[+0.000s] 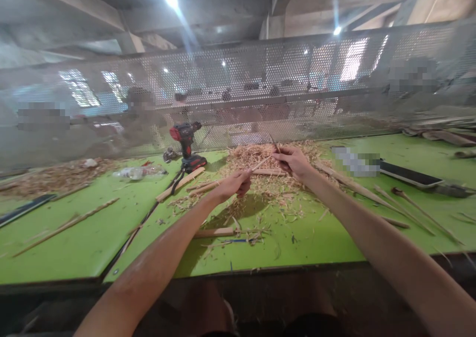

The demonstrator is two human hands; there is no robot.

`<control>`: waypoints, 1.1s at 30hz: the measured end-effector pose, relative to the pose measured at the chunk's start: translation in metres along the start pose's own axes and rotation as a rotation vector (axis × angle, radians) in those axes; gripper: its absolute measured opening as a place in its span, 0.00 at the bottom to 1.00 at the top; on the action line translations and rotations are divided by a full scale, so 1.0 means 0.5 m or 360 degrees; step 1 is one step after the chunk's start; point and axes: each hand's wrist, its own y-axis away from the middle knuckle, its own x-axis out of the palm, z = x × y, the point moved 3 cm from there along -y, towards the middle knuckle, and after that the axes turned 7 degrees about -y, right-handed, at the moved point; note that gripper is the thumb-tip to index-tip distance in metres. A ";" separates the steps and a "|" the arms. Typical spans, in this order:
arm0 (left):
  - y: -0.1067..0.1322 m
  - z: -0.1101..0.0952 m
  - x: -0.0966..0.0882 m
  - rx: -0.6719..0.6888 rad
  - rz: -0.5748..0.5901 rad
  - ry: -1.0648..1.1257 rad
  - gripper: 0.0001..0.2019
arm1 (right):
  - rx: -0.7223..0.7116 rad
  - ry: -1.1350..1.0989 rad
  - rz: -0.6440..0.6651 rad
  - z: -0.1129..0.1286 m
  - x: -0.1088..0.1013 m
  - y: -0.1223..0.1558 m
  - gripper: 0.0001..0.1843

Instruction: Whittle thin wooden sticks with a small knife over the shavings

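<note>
My left hand is closed around a thin pale wooden stick that slants up to the right. Its upper end meets the fingers of my right hand. Those fingers pinch a slim dark knife, whose narrow blade points up and away; its handle is hidden in the grip. Both hands are above a heap of curled wood shavings on the green tabletop. Wooden strips lie close by, including a short flat piece below my left hand.
A red and black cordless drill stands on its battery behind my left hand. Long sticks and a dark flat device lie to the right. Clear plastic wrapping is at left. A perforated metal screen borders the back; blurred people are beyond.
</note>
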 end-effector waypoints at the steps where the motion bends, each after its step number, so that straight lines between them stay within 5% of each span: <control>1: -0.001 0.001 -0.001 0.0005 0.0004 -0.0020 0.35 | -0.0013 0.0023 -0.0004 -0.001 -0.002 -0.001 0.11; 11: -0.003 0.005 -0.007 -0.0059 -0.0072 -0.0114 0.33 | -0.0050 0.0083 -0.0270 0.007 -0.051 -0.020 0.12; 18: -0.004 0.006 -0.008 -0.0146 -0.0094 -0.0170 0.31 | 0.0011 0.0227 -0.0023 -0.011 -0.032 -0.013 0.13; 27: -0.008 0.019 -0.016 -0.0169 -0.0098 -0.0295 0.31 | 0.0097 0.0247 0.0019 -0.023 -0.025 -0.010 0.07; 33: -0.015 0.028 -0.027 -0.0096 -0.0146 -0.0404 0.33 | 0.0072 0.0251 0.0100 -0.022 -0.022 -0.008 0.14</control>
